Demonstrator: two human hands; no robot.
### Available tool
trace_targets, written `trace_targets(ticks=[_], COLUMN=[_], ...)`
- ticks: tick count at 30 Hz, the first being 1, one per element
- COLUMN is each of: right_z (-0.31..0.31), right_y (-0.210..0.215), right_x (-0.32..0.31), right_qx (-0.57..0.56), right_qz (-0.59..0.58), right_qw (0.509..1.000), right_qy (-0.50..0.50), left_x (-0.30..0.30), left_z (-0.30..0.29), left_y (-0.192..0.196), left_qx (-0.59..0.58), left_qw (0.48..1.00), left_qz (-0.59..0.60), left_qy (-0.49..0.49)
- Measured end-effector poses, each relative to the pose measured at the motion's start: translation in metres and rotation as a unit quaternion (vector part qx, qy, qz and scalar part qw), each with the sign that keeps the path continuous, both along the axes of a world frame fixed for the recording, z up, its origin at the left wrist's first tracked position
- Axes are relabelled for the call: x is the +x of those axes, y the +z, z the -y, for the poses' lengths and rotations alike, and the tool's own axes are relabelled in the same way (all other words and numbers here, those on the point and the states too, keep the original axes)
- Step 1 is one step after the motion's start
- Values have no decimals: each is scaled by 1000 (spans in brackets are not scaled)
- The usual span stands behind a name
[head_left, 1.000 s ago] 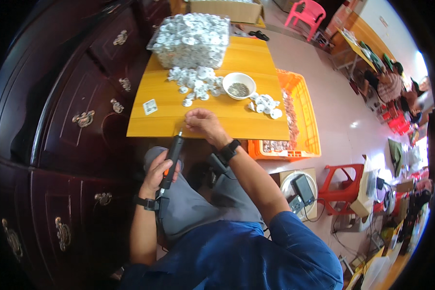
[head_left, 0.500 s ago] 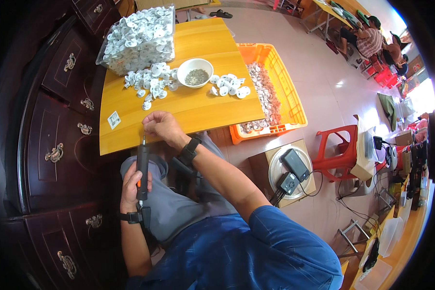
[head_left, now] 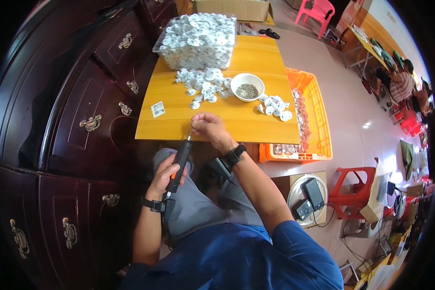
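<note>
My left hand (head_left: 165,175) is wrapped round a black electric screwdriver (head_left: 181,157), its bit pointing up toward the table's near edge. At the bit's tip, the fingers of my right hand (head_left: 211,128) are pinched together; whatever is between them is too small to make out. Beyond my hands, a white bowl (head_left: 249,78) of small metal pieces, apparently screws, stands on the yellow table (head_left: 179,126). Loose white round plastic parts (head_left: 207,88) lie to the bowl's left, and a smaller group of white parts (head_left: 275,106) to its right.
A clear bin (head_left: 194,54) heaped with white parts stands at the table's far left. Dark drawers (head_left: 77,96) line the left side. An orange crate (head_left: 320,121) with more parts sits right of the table, near a red stool (head_left: 349,193). People (head_left: 401,87) sit far right.
The whole view has swung, so the table and hands appear farther right. My left hand still grips the screwdriver, tilted more to the right, with my right fingers still pinched at its tip.
</note>
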State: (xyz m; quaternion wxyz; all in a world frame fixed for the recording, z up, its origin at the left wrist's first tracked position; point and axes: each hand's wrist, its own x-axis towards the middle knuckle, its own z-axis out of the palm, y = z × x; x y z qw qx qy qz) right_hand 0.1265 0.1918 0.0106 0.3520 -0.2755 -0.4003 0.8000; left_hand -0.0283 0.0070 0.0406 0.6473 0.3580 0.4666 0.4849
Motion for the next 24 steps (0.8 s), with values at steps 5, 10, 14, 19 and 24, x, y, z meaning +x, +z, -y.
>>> trace_targets(ticks=[5,10,14,19,24], right_z=[-4,-16,-38,-48,-44], right_y=[1,9,21,24,39], right_x=[7,-1,-9,-24,-36], right_qx=[2,117,396,522,507], right_qz=[-39,111,365,504,567], right_qw=[998,987,841,687,649], right_qy=[50,11,-48,-35,3], left_x=[-6,-6,-9,-14,-17], left_z=[2,4,7,13,15], left_y=[-5,-9,-10,-13,-14], left_qx=[18,35,53,40,41], left_qw=[1000,998,994,994,994], left_qz=[11,48,88,87,85], left_qy=[-14,18,44,51,51])
